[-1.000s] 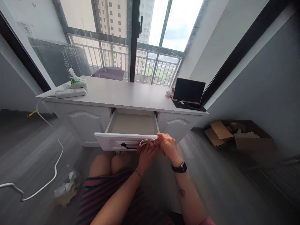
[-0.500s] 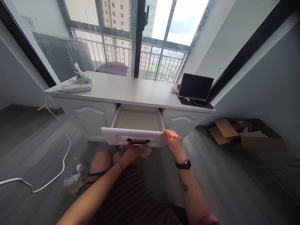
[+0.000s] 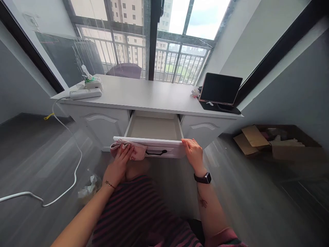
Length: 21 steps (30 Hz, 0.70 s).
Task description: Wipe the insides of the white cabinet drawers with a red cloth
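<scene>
A white drawer (image 3: 156,130) is pulled out from the middle of a white desk (image 3: 144,92), and its inside looks bare. My left hand (image 3: 118,165) presses a folded pink cloth (image 3: 137,152) flat against the left part of the drawer front, fingers on top of the fabric. At the drawer front's right end, my right hand (image 3: 193,155) grips the upper corner, with the fingertips over the edge. Between the two hands sits the dark drawer handle (image 3: 156,152).
On the desk's left are a power strip (image 3: 85,94) and a tissue pack (image 3: 94,82). A black-screened device (image 3: 221,89) stands at the right. An open cardboard box (image 3: 295,151) lies on the floor at right; a white cable (image 3: 77,168) and a plastic bag (image 3: 89,187) lie left.
My left hand has moved with the cloth from below the handle to the left part of the drawer front. My right hand keeps its grip on the corner. The view has shifted slightly.
</scene>
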{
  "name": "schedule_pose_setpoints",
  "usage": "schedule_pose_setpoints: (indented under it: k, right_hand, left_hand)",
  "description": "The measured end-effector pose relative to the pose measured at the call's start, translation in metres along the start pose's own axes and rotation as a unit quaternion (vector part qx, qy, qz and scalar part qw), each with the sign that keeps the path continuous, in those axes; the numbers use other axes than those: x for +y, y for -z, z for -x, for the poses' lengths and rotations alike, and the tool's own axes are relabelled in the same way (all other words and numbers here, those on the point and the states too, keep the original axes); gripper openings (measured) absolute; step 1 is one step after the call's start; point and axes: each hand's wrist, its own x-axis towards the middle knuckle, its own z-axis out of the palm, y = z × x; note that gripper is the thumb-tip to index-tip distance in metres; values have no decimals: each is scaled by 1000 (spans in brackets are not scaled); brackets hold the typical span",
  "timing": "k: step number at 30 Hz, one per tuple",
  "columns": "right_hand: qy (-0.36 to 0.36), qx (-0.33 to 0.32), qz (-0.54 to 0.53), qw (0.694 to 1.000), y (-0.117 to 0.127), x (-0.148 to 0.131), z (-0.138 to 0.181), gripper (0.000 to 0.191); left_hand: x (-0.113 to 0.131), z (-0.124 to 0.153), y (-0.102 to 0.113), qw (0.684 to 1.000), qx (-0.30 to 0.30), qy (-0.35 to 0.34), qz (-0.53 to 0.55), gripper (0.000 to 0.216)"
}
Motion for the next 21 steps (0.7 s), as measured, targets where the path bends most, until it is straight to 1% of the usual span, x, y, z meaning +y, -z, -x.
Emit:
schedule_pose_setpoints:
  k: [2, 3, 4, 6, 8, 10, 12, 14, 16, 19, 21]
  right_hand:
    - [1, 0, 1, 1000, 0, 0, 0, 61]
    - [2, -1, 0, 1000, 0, 1, 0, 60]
    - [2, -3, -1, 1000, 0, 1, 0, 59]
    - [2, -5, -1, 1000, 1, 1, 0, 59]
    - [1, -8, -1, 1000, 2, 2, 0, 60]
    - [-1, -11, -1, 1000, 3, 2, -1, 61]
    - [-2, -15, -3, 1000, 4, 2, -1, 62]
    - [-2, -17, -6, 1000, 4, 2, -1, 61]
    - [-3, -15, -10, 1000, 4, 1, -1, 60]
    - [-5, -6, -11, 1000, 2, 1, -1, 59]
    - [-5, 1, -8, 1000, 0, 0, 0, 58]
  left_hand:
    - [30, -10, -15, 992, 110, 45, 36, 70]
    - [46, -17, -25, 987, 140, 51, 55, 71]
    - [61, -24, -35, 986, 144, 46, 72, 71]
    - [92, -39, -54, 990, 99, -4, 95, 68]
    - [120, -53, -67, 992, 40, -84, 87, 61]
    - [141, -66, -74, 986, -17, -150, 63, 54]
    - [152, -73, -75, 981, -44, -186, 39, 51]
    - [152, -75, -70, 979, -40, -198, 17, 49]
    - [140, -72, -63, 981, -27, -193, -1, 48]
    - [107, -60, -49, 985, -21, -168, -13, 49]
    - [81, -51, -38, 990, -28, -137, -8, 50]
